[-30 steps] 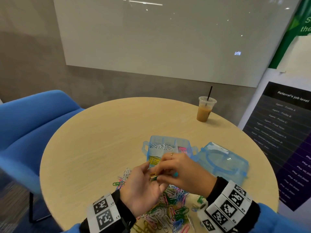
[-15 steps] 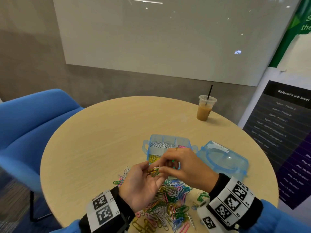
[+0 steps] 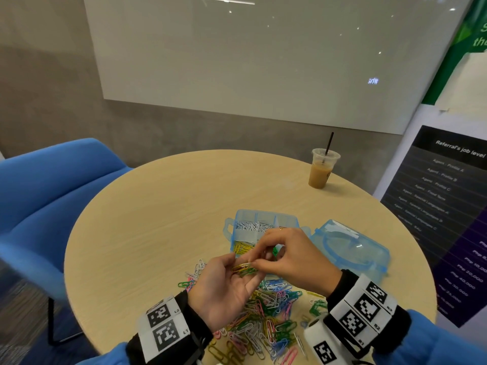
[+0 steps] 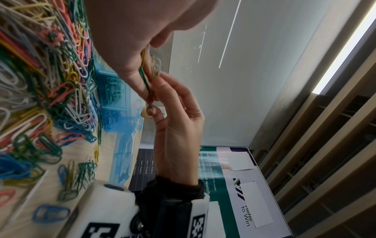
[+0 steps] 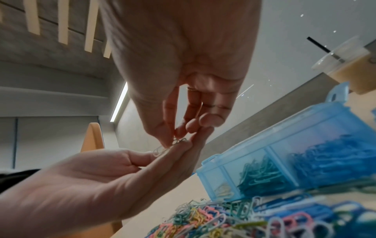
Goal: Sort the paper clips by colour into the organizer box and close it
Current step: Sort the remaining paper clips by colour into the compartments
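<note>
My left hand [image 3: 238, 264] is palm up above the loose pile of coloured paper clips [image 3: 266, 312]. Its thumb keeps a small bunch of yellow, green and white clips [image 3: 243, 268] on its fingers. My right hand [image 3: 259, 262] pinches a clip in that bunch with thumb and forefinger, and a green clip [image 3: 275, 251] shows between its curled fingers. The left wrist view shows the right hand [image 4: 156, 90] at a green clip [image 4: 145, 80]. Behind the hands the blue organizer box [image 3: 238, 219] stands open, with white and yellow clips in its compartments. Its lid [image 3: 347, 248] lies to the right.
The round wooden table [image 3: 158, 219] carries an iced coffee cup with a straw [image 3: 322, 169] at its far right. A blue chair [image 3: 52, 193] stands at the left, and a dark poster board [image 3: 448, 206] is close on the right.
Both hands have stayed together over the pile. The right fingertips have shifted a little on the bunch held in the left hand, which has opened out slightly.
</note>
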`<control>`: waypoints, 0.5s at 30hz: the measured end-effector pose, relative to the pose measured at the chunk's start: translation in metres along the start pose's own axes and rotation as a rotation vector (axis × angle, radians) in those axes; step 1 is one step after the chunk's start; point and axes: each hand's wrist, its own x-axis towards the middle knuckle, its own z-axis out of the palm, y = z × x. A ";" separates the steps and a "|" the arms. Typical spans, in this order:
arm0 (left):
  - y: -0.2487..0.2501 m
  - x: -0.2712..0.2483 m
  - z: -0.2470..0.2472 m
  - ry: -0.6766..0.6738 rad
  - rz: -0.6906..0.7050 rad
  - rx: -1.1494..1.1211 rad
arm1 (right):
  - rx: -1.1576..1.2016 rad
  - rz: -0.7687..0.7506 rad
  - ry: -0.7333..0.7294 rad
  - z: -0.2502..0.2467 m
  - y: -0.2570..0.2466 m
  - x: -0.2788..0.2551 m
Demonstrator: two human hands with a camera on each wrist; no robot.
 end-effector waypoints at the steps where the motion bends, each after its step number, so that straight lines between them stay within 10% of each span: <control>1: 0.000 0.000 0.000 0.005 -0.002 -0.007 | 0.005 0.006 -0.004 0.000 0.000 0.000; 15: 0.006 0.006 -0.005 0.036 0.031 -0.008 | 0.101 0.153 -0.002 -0.006 0.006 0.014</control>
